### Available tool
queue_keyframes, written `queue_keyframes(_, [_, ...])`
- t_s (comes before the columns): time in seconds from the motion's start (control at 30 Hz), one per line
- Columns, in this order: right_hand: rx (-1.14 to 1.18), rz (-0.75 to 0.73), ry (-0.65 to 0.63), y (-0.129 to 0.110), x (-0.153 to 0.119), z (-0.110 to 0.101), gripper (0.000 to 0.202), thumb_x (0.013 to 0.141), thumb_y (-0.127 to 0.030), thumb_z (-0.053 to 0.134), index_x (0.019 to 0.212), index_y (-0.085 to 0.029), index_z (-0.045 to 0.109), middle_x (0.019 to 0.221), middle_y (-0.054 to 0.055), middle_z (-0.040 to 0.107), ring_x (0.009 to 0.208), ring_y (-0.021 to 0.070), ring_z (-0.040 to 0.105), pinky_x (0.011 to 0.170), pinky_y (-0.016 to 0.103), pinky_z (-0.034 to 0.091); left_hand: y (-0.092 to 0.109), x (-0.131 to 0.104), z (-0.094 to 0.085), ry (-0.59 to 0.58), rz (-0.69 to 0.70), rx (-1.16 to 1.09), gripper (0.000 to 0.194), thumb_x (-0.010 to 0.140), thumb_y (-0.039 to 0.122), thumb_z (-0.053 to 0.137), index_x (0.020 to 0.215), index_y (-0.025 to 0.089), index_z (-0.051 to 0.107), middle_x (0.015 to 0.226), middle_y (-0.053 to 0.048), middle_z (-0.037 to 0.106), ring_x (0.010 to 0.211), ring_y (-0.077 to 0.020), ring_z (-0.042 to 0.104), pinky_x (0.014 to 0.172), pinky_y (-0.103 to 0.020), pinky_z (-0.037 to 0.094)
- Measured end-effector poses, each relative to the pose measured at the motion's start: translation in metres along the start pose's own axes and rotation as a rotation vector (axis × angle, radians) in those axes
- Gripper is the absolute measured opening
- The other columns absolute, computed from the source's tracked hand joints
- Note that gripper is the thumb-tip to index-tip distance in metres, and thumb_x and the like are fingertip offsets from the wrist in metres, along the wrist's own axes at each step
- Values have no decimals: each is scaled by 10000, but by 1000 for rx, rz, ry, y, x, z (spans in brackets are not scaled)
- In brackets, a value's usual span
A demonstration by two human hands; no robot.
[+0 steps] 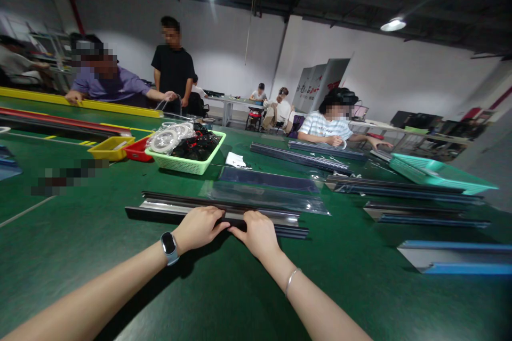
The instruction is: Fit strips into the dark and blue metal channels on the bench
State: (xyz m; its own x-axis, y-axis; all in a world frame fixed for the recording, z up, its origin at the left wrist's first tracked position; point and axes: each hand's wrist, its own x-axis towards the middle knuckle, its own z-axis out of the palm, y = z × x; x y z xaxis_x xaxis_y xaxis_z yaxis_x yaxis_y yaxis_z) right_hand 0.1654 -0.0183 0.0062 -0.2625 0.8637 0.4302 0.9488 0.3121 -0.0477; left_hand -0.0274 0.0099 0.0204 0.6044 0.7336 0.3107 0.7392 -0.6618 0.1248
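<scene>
A long dark channel profile with a shiny silvery inside lies lengthwise across the green table in front of me. Around its near wall, close to the middle, my left hand is closed, with the fingers over the top and inside and the thumb on the near side. Just to the right, my right hand grips the same wall in a like way, the two thumb tips almost meeting. My fingertips are partly hidden inside the channel. Behind the profile lie a clear plastic sheet and a dark bluish strip.
More dark profiles and a blue-edged channel lie to the right, near a turquoise basket. A light green basket holds coiled and black parts, beside red and yellow trays. Co-workers sit across the table.
</scene>
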Motion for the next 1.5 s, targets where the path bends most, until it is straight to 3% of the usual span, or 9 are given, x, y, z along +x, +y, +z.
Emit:
queue_keyframes(0.3, [-13,39,-17,-3,2,-1,476,794,-604,481,789,-143,601,746,84,620,731,216,588,668,295,432,3,-1,-2,11,-8,-1,361,886,435,399,994,172,621,907,-94,666,883,-213,623,804,-302,459])
queue_keyframes(0.93, [-76,41,-12,-5,0,2,398,793,-514,544,771,-122,607,735,104,619,762,238,584,747,347,420,4,1,-2,5,-21,17,405,878,470,382,1021,172,617,917,-101,667,884,-233,622,798,-329,459])
queue_keyframes(1.5, [-52,86,-38,-7,1,-7,421,765,-544,570,762,-127,623,731,111,646,746,234,604,730,332,425,3,1,0,4,-22,10,407,877,472,386,1025,172,616,933,-100,664,901,-224,618,819,-320,455])
